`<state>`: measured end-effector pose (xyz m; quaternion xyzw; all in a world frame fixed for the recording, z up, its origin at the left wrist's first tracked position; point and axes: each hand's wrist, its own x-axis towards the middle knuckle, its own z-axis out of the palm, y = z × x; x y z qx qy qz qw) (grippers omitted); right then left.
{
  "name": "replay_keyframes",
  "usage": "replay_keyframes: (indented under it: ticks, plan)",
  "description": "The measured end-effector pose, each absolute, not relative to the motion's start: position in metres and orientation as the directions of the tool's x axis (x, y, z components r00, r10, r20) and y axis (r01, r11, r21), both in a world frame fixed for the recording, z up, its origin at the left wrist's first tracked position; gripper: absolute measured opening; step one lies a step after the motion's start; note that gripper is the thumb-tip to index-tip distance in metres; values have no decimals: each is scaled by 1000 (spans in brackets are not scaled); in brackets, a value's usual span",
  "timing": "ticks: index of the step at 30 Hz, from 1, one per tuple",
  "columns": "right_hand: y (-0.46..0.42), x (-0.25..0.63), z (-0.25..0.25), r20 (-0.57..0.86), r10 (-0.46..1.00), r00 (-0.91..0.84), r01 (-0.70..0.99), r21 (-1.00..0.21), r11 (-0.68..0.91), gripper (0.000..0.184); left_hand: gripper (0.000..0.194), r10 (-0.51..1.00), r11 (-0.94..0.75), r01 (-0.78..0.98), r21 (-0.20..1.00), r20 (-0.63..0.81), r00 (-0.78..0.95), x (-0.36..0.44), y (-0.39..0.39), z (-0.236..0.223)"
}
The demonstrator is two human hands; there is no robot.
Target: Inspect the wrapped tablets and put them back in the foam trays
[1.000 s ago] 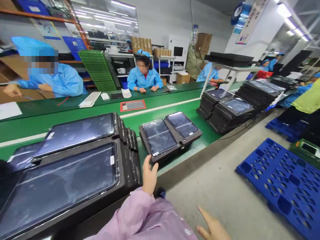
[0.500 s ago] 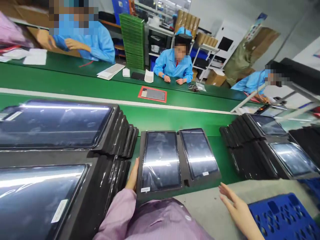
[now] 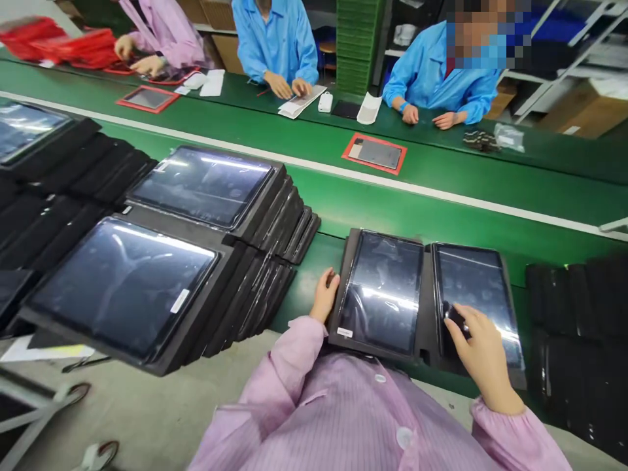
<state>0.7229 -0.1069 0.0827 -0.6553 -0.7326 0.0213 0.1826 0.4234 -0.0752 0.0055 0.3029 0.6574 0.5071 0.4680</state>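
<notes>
A black foam tray point(image 3: 426, 327) lies in front of me on the green bench, holding two dark glass screens side by side, the left screen point(image 3: 385, 281) and the right screen point(image 3: 473, 281). Both have a glossy film and look like tablet panels. My left hand point(image 3: 325, 294) rests at the tray's left edge, fingers loosely bent and apart, grasping nothing. Over the right screen, my right hand point(image 3: 478, 343) pinches a small black round-ended thing point(image 3: 457, 318). Its kind is unclear, and I cannot tell whether it touches the glass.
Stacked foam trays with screens point(image 3: 235, 261) stand at my left, and another dark stack point(image 3: 574, 340) at my right. Across the bench, co-workers in blue and pink sit along the far edge. A grey panel on a red mat point(image 3: 375, 155) lies beyond the white strip point(image 3: 314, 168).
My view has swung left. My right hand has moved from beside the tray to above the right screen, and a small black thing now shows in it. My left hand stays at the tray's edge.
</notes>
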Motion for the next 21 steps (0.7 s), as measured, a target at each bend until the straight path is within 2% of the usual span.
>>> replay_keyframes:
  ticks: [2, 3, 5, 7, 9, 10, 12, 14, 16, 19, 21]
  plan:
    - [-101, 725, 75, 277, 947, -164, 946, -229, 231, 51, 32, 905, 254, 43, 966, -222, -363, 414, -90, 22]
    - [-99, 727, 72, 280, 941, -188, 940, -226, 255, 48, 33, 947, 202, 148, 968, -155, -280, 409, -98, 32]
    - [-98, 732, 68, 275, 935, -223, 924, -247, 293, 43, 35, 999, -31, 440, 897, 8, 54, 401, -115, 51]
    - [-99, 736, 65, 285, 926, -249, 904, -276, 328, 40, 29, 899, -372, 648, 664, 85, 429, 398, -125, 66]
    - [-101, 738, 63, 318, 914, -253, 894, -285, 346, 38, 18, 785, -583, 691, 427, 78, 615, 398, -128, 75]
    - [-102, 737, 63, 331, 912, -243, 896, -283, 342, 38, 13, 751, -632, 685, 361, 68, 657, 399, -127, 77]
    - [-104, 735, 62, 332, 918, -218, 907, -279, 316, 36, 13, 702, -687, 654, 316, 56, 710, 400, -122, 79]
    - [-104, 733, 63, 300, 934, -194, 913, -292, 284, 35, 19, 678, -709, 621, 335, 81, 731, 402, -117, 79]
    - [-103, 730, 66, 266, 949, -167, 912, -324, 251, 36, 21, 685, -707, 591, 388, 171, 708, 402, -111, 77]
    - [-102, 727, 73, 214, 971, -109, 897, -399, 188, 39, 15, 775, -629, 597, 497, 349, 526, 397, -101, 70]
    - [-102, 724, 78, 166, 983, -73, 865, -480, 145, 39, 16, 869, -479, 663, 575, 417, 267, 390, -92, 63]
